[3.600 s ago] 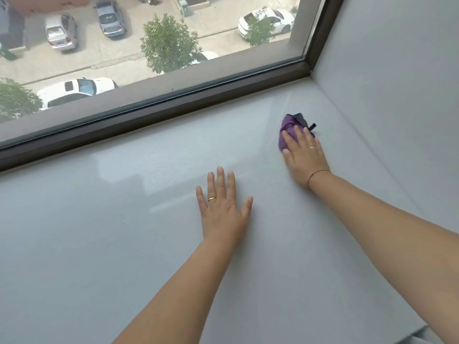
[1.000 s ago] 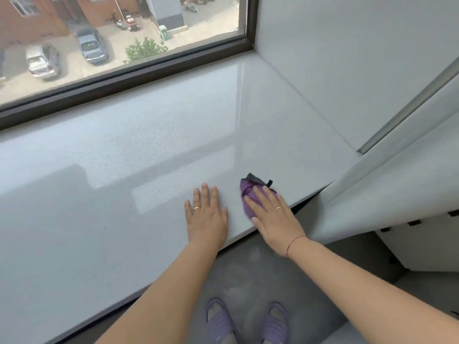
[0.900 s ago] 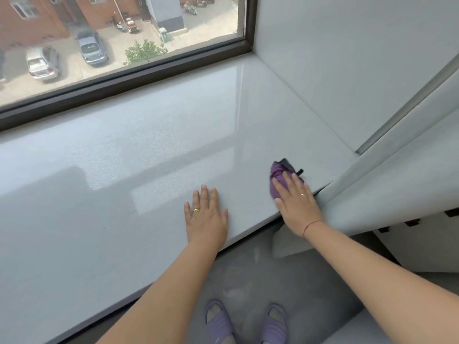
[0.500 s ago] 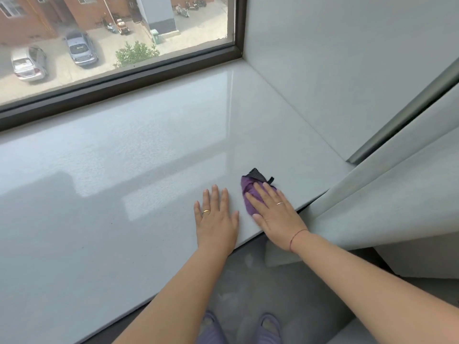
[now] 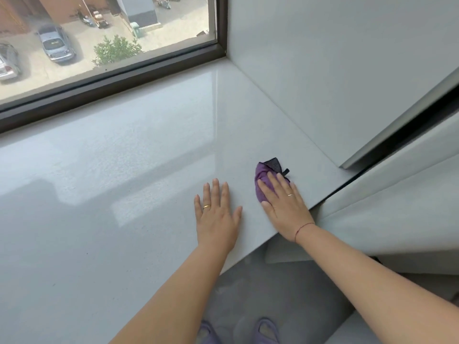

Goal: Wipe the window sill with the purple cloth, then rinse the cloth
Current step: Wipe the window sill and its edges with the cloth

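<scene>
Both hands lie flat: right hand (image 5: 283, 207) presses purple cloth (image 5: 263, 180) (left hand (image 5: 216, 214) holds nothing); sill (image 5: 124, 170) edge needs even pressure.

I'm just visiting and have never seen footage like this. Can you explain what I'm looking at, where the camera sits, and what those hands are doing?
No machine here: these are a person's two bare hands. The single picture comes from a wide-angle camera worn on the person's head, looking forward and down, which is why you see both forearms and, at the bottom, purple slippers on the floor.

The pale glossy surface is a window sill, with the dark window frame behind it and parked cars outside below. The left hand lies flat and open on the sill, holding nothing. The right hand presses flat on a bunched purple cloth near the sill's front edge, close to the side wall. Nothing else lies on the sill.
</scene>
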`<state>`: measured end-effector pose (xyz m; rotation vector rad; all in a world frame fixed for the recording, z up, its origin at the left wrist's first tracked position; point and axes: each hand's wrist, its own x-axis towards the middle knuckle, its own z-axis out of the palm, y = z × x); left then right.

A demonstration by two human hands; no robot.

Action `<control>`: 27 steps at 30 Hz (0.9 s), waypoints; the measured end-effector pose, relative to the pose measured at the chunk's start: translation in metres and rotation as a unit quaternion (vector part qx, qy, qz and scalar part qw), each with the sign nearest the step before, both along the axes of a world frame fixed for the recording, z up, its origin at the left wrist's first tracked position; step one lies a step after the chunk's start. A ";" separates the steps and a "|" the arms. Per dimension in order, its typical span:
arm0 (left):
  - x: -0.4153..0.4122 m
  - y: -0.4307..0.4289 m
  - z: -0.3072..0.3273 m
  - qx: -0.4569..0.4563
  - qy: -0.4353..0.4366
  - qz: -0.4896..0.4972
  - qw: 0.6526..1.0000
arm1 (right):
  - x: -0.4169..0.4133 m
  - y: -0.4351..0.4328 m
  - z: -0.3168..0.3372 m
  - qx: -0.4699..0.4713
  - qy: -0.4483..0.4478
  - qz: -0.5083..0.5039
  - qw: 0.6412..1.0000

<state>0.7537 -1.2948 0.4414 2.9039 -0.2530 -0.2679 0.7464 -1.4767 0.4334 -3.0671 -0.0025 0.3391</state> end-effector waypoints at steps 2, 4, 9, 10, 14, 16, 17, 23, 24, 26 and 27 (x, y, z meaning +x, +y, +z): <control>0.005 -0.003 0.000 -0.002 0.006 -0.015 1.000 | 0.002 -0.035 0.001 -0.002 -0.006 -0.059 0.998; 0.010 -0.002 -0.001 -0.004 0.026 -0.028 0.999 | 0.004 -0.068 0.006 0.013 0.004 -0.149 0.989; 0.014 0.001 -0.003 -0.010 0.034 -0.041 0.999 | 0.021 -0.054 0.009 0.017 0.003 -0.304 0.953; 0.013 -0.001 -0.003 -0.015 0.031 -0.038 0.999 | 0.026 -0.036 0.007 0.020 -0.002 -0.298 0.954; 0.020 -0.006 0.000 -0.019 0.018 -0.054 0.998 | 0.035 0.005 0.003 0.042 0.011 -0.091 0.995; 0.025 -0.004 0.001 -0.015 0.014 -0.062 0.998 | 0.039 -0.016 0.005 0.051 0.015 -0.066 0.996; 0.028 -0.002 0.001 -0.013 0.015 -0.064 0.998 | 0.041 -0.031 0.005 0.050 0.009 -0.095 0.994; 0.042 0.004 -0.007 -0.010 0.013 -0.050 0.999 | 0.073 -0.039 0.003 0.026 -0.004 -0.325 0.945; 0.042 0.002 -0.008 -0.014 0.009 -0.045 0.999 | 0.082 -0.022 0.001 0.032 -0.010 -0.306 0.952; 0.043 -0.002 -0.008 -0.017 -0.002 -0.040 0.999 | 0.099 0.009 -0.003 0.050 -0.025 -0.201 0.978; 0.047 -0.004 -0.008 -0.018 -0.005 -0.039 0.999 | 0.106 0.017 -0.005 0.060 -0.026 -0.144 0.987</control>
